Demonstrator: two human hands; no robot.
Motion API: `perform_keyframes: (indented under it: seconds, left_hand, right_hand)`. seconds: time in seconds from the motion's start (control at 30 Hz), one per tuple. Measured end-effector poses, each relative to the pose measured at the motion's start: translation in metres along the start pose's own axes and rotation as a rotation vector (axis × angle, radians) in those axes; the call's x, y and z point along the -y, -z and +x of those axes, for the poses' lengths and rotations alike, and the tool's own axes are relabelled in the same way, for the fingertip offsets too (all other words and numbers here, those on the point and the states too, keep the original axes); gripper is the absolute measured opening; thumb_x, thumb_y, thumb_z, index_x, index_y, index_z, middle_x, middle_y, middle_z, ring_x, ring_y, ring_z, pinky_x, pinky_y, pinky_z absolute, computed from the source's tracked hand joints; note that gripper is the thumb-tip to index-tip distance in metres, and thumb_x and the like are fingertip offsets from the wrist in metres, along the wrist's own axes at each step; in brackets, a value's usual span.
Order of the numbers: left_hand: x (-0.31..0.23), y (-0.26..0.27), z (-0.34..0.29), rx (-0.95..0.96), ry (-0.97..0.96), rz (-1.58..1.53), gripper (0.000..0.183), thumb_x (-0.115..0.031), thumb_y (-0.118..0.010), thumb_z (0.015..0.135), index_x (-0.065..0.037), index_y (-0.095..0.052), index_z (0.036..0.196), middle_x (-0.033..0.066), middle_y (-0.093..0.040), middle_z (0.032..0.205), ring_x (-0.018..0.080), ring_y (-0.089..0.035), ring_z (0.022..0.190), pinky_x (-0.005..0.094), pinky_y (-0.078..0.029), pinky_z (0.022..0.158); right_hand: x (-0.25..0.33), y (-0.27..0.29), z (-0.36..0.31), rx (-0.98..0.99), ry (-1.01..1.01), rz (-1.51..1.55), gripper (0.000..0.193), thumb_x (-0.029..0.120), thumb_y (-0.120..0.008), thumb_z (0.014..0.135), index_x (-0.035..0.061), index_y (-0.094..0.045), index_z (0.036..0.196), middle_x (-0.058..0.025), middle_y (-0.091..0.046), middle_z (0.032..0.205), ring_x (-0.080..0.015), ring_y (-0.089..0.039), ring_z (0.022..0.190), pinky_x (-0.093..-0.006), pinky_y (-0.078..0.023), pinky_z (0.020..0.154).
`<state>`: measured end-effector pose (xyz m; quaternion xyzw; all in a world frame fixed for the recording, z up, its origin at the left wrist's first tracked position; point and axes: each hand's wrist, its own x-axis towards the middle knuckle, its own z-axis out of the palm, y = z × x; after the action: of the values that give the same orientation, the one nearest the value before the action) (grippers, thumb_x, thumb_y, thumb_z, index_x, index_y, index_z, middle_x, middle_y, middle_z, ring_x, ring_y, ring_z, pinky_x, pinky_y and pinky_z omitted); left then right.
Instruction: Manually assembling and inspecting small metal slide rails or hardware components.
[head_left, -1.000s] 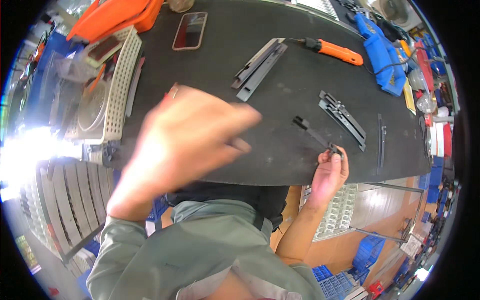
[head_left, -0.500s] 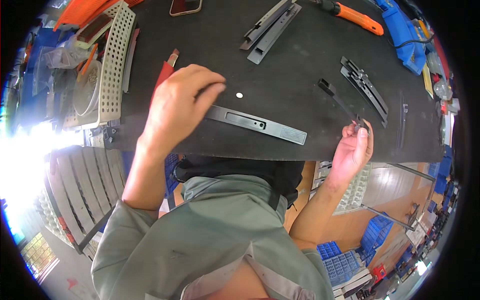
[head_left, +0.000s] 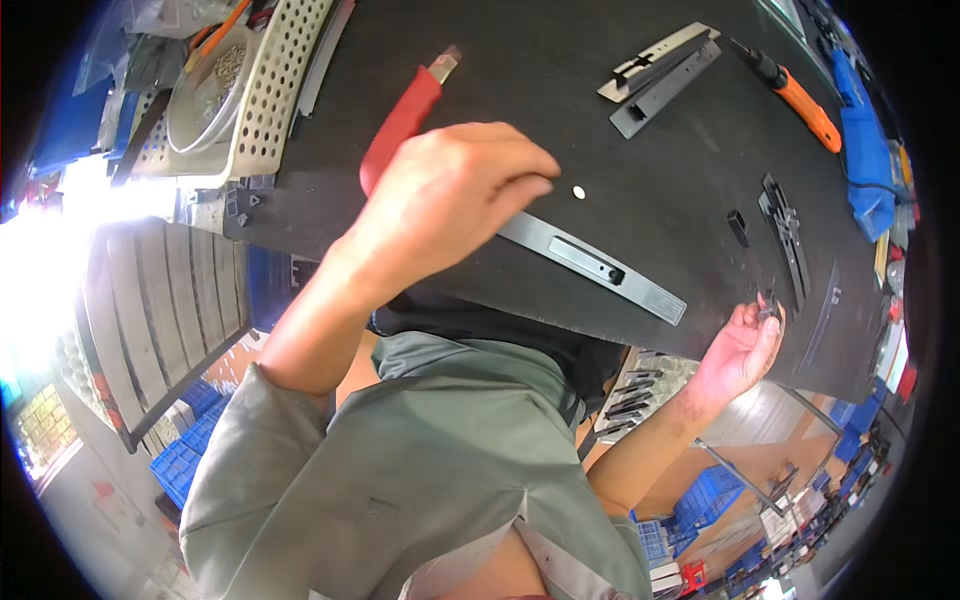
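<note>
My left hand [head_left: 438, 205], slightly blurred, hovers over the left end of a grey metal bar [head_left: 590, 262] with a long slot and a dark hole. Its thumb and fingers are pinched together; whatever lies between them cannot be made out. A small white oval piece [head_left: 579, 192] lies just right of those fingertips. Over the front right edge of the table, my right hand [head_left: 738, 358] grips a small dark part [head_left: 768, 306] between thumb and fingers. Beyond it on the dark table lies a small black block [head_left: 738, 228], next to a narrow metal slide assembly [head_left: 785, 235].
A red-handled scraper [head_left: 402, 128] lies beyond my left hand. Metal channel pieces [head_left: 662, 80] and an orange power screwdriver [head_left: 805, 108] are farther back. A white perforated basket [head_left: 283, 90] stands left, blue bins [head_left: 866, 170] right. Small dark parts [head_left: 243, 205] sit at the left edge.
The view has turned, shifting the table in the picture. A dark strip stretched from the black block to my right hand before; now the block shows apart from the hand. My left hand stays pinched.
</note>
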<state>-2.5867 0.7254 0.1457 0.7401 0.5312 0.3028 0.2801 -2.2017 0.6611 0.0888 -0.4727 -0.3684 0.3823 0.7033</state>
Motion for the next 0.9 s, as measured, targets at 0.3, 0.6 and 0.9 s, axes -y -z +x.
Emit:
perform_keyframes:
  seconds: [0.3, 0.6, 0.9]
  left_hand:
    - [0.013, -0.023, 0.027, 0.203, -0.359, 0.237, 0.007, -0.01, -0.071, 0.083, -0.007, -0.071, 0.089, 0.0069, -0.067, 0.089, 0.0282, -0.067, 0.079, 0.0416, -0.055, 0.068]
    - [0.012, 0.025, 0.018, 0.032, -0.209, -0.087, 0.013, -0.007, -0.073, 0.087, -0.004, -0.072, 0.099, 0.0084, -0.073, 0.089, 0.0276, -0.071, 0.08, 0.0381, -0.057, 0.076]
    - [-0.001, -0.029, 0.012, 0.242, -0.724, -0.039, 0.021, -0.011, -0.07, 0.078, -0.003, -0.069, 0.097, 0.0099, -0.069, 0.099, 0.0272, -0.067, 0.085, 0.0346, -0.054, 0.066]
  right_hand:
    - [-0.006, 0.011, 0.005, 0.008, -0.014, 0.066, 0.023, 0.016, -0.059, 0.103, -0.0024, -0.066, 0.116, -0.0111, -0.07, 0.11, -0.0155, -0.053, 0.086, -0.0325, -0.042, 0.079]
    - [0.003, 0.014, 0.003, 0.026, -0.016, 0.023, 0.023, 0.017, -0.058, 0.104, -0.0017, -0.066, 0.116, -0.0105, -0.069, 0.11, -0.0159, -0.053, 0.087, -0.0332, -0.042, 0.079]
    - [-0.004, -0.006, 0.0, 0.033, -0.001, 0.082, 0.028, 0.015, -0.063, 0.101, -0.0036, -0.065, 0.123, -0.0107, -0.071, 0.106, -0.0162, -0.057, 0.087, -0.0328, -0.043, 0.076]
